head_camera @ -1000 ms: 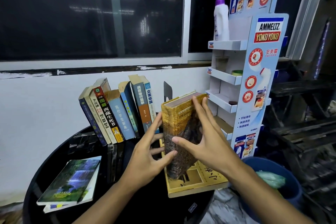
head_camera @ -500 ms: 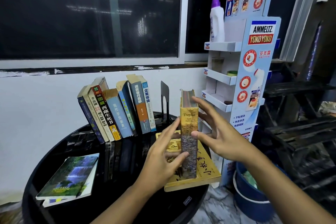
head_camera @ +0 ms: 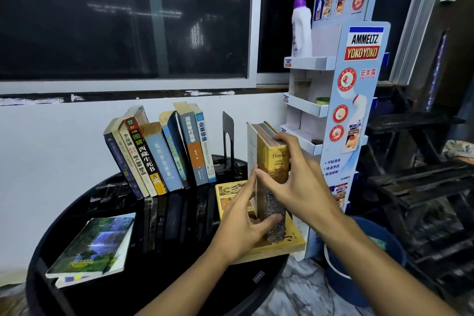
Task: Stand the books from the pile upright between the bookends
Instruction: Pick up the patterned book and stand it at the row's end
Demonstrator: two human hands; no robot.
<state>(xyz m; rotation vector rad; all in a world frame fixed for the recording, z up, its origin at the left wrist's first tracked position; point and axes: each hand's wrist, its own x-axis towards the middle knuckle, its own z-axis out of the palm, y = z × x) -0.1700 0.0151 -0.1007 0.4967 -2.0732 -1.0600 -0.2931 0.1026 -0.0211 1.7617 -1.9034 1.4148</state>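
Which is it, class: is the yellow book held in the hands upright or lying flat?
Upright. The yellow book has its spine running vertically, facing the camera, gripped by the left hand and right hand over the flat book.

- glossy black table [head_camera: 164, 238], mirror-smooth top
- thin dark bookend [head_camera: 228, 126], matt metal
- yellow book [head_camera: 275, 161], worn, dull paper cover
- display stand [head_camera: 356, 110], printed cardboard, slight sheen
- bottle [head_camera: 301, 31], smooth white plastic

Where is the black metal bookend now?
Head view, centre: the black metal bookend stands on the round black table, between the leaning book row and the hand-held yellow book.
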